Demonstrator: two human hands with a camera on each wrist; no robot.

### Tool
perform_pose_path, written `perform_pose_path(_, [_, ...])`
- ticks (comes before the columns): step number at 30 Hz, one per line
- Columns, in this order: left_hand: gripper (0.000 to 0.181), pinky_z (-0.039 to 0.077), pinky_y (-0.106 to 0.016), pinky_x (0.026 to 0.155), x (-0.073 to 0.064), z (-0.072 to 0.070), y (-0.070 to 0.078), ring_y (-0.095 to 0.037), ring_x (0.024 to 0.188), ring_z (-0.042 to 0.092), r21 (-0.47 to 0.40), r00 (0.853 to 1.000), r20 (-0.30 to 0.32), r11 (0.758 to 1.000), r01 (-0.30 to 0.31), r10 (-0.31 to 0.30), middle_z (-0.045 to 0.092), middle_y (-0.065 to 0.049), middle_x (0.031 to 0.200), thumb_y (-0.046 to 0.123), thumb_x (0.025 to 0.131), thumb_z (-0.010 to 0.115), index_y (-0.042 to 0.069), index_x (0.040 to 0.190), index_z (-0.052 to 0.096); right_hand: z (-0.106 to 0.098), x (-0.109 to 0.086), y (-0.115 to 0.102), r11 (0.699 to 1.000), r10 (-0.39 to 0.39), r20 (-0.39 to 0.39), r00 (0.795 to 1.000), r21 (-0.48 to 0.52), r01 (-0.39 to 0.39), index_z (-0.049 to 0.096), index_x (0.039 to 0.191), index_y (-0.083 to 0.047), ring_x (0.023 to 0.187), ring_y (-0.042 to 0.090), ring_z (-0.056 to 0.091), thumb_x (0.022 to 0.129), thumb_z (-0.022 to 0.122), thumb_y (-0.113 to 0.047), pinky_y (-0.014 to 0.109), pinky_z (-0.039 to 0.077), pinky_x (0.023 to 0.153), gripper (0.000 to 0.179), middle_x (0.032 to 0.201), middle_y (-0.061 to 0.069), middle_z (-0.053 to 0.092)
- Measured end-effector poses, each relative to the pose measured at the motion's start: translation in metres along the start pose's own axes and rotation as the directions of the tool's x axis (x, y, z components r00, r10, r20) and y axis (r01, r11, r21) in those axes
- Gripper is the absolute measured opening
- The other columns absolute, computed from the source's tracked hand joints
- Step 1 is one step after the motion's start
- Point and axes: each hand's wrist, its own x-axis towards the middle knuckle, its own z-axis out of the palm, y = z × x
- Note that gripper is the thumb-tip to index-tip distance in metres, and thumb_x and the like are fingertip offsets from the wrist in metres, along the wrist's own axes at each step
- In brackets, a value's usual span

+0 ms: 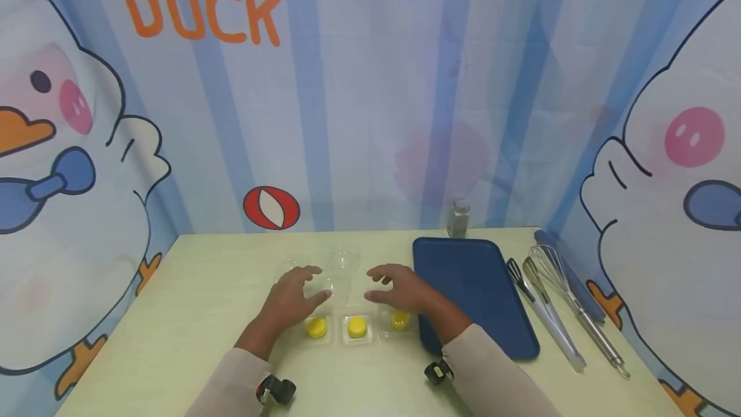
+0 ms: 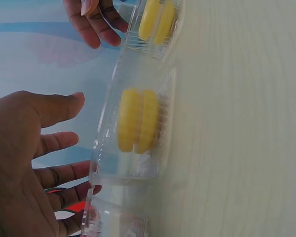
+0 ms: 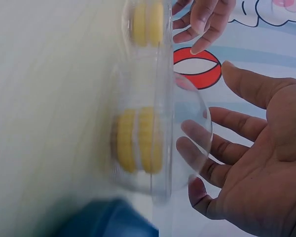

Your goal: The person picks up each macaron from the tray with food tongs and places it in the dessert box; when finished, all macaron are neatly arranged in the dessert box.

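The pale yellow tabletop runs forward from beneath two light sleeves. Across its near-middle sit three small clear containers in a row: a left container, a middle container and a right container. Each holds one yellow, two-layered round, macaron-like: the left round, the middle round and the right round. In the right wrist view a clear dome shows at the right container.

Just beyond the row hang both hands, facing each other and well apart, gripping nothing. The left hand has its fingers spread and slightly bent, thumb apart; the right hand is likewise loosely bent, its fingers parted. Whether any fingertip touches plastic I cannot tell.

Clear plastic pieces lie behind, between and past the hands. To the right lies a dark blue tray, then what look like tongs, a whisk and a blue bar. A glass jar stands behind the tray. Farthest, a blue-striped curtain bears cartoon ducks and orange "DUCK" lettering.
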Motion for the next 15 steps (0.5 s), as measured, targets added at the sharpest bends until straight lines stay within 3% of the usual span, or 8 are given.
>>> perform_pose_path(6, [0.052,0.058,-0.061,0.107,0.004,0.002,-0.001,-0.036,0.124,0.069,-0.006,0.999,0.024,0.999,0.046,-0.046,0.071,-0.016,0.139,0.037,0.101,0.077,0.014,0.146,0.064,0.007,0.013,-0.006,1.000,-0.009,0.013,1.000,-0.002,0.009,0.065,0.146,0.002,0.126,0.044,0.068,0.104,0.075,-0.029,0.059,0.058,0.106,0.052,0.140,0.024,0.071])
perform_pose_path(15, [0.052,0.058,-0.062,0.106,0.007,0.003,-0.001,-0.037,0.122,0.068,-0.004,0.995,0.060,0.996,0.084,-0.084,0.073,-0.018,0.134,0.036,0.102,0.077,0.015,0.148,0.063,0.017,0.031,-0.010,0.999,0.051,0.044,0.998,0.004,-0.051,0.067,0.145,-0.002,0.127,0.041,0.070,0.103,0.076,-0.031,0.055,0.060,0.106,0.051,0.136,0.022,0.073])
